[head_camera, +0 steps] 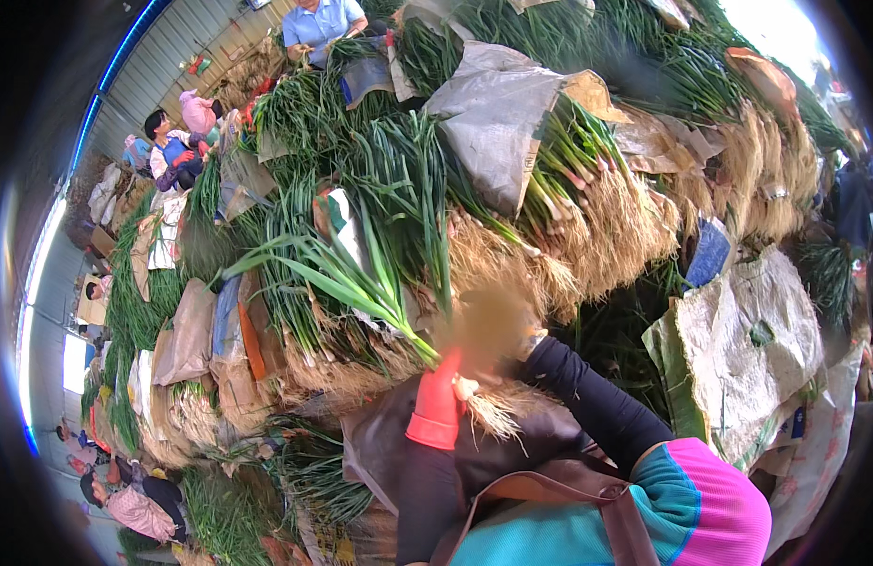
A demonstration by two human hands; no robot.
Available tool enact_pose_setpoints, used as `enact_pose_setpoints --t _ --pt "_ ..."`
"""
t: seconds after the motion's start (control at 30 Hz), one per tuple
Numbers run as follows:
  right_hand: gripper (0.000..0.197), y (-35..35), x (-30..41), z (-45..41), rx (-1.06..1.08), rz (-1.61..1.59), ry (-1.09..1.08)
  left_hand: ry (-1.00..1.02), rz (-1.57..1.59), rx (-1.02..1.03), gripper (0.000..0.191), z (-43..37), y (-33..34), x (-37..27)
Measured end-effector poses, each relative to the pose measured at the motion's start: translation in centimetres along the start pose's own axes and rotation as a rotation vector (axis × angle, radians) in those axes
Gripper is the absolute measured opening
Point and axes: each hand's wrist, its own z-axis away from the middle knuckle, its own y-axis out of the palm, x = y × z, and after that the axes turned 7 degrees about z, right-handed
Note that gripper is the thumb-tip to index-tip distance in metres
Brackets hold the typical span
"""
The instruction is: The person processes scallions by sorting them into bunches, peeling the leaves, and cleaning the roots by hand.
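My left hand [438,400], in a red rubber glove, grips a few green garlic plants [426,347]. Their long flat leaves point up and left; pale bulbs and stringy roots [494,414] stick out to the right of the glove. My right hand [532,341] reaches in from the right in a black sleeve, close to the left one. A brown blur covers most of it, so its fingers and any hold are hidden. Just beyond both hands lie heaped garlic plants with tan roots [479,247]. A dark apron or sheet [542,428] covers my lap.
Bundles of garlic, their roots [613,226] facing me, are stacked ahead under a grey woven sack [489,106]. More sacks lie left [189,332] and right [754,347]. One person [319,28] sits at the top; others [171,152] sit at the left.
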Motion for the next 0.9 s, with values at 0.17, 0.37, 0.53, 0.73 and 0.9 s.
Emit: enact_pose_setpoints --t 0.17,0.37,0.53,0.73,0.9 --pt "0.043 5.0 -5.0 -1.1 0.298 -0.792 0.376 0.09 0.077 0.067 0.028 1.7 0.9 1.7" --pt "0.029 4.7 -5.8 -1.1 0.124 0.036 0.082 0.187 0.181 -0.084 0.021 3.4 0.5 2.9" --pt "0.025 2.4 -4.4 2.1 -0.079 0.295 -0.259 0.182 0.044 -0.057 0.02 2.6 -1.4 3.0" --pt "0.039 -2.5 -6.7 1.5 0.691 0.896 -0.057 0.359 0.249 -0.1 0.054 2.8 1.4 0.1" --pt "0.039 1.9 -2.0 -4.2 -0.015 0.83 -0.113 0.192 0.412 0.195 0.049 1.0 0.7 -2.4"
